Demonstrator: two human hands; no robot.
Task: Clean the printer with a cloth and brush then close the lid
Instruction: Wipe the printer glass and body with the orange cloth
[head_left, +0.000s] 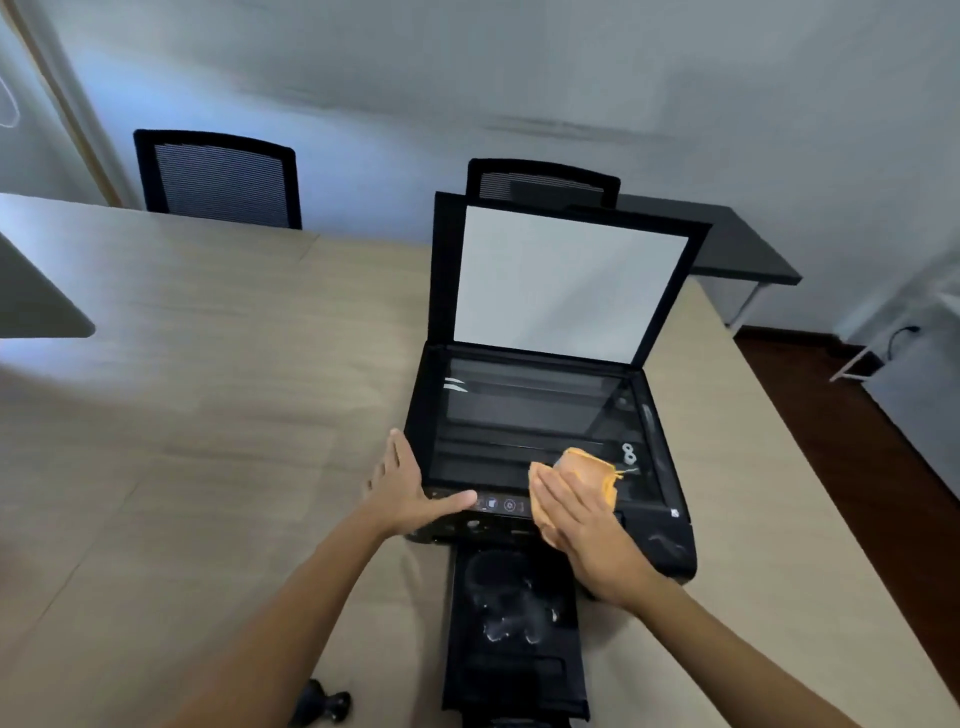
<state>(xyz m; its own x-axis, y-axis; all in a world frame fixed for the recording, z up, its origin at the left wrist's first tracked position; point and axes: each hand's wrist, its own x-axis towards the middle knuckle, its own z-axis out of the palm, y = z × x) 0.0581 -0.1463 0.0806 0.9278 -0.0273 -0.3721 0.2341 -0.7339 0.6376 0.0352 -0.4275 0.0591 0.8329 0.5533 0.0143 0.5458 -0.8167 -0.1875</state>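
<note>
On the counter: black printer (550, 467) at the right half of the beige counter (208, 415), well in from the near edge.
Lid: lid (566, 280) raised upright at the back, white pad facing forward.
Glass: scanner glass (519, 415) uncovered, faint smears and reflections across it.
Cloth: orange cloth (592, 475) lying on the near right part of the glass, reaching over the control strip.
Right hand: right hand (587, 530) flat on the cloth, fingers straight and together, pressing down; nothing gripped.
Left hand: left hand (410, 488) spread wide against the printer's near left corner, thumb lying along the front panel, fingers on the left side; nothing held.
Tray: output tray (514, 623) pulled out toward the viewer, dusty smudges on its top.
Near edge: small dark object (322, 701) on the counter left of the tray, too blurred to identify.
Beyond the counter: two black mesh chairs (218, 179), one of them partly hidden behind the lid.
Far right: dark side table (737, 249) against the pale wall.
</note>
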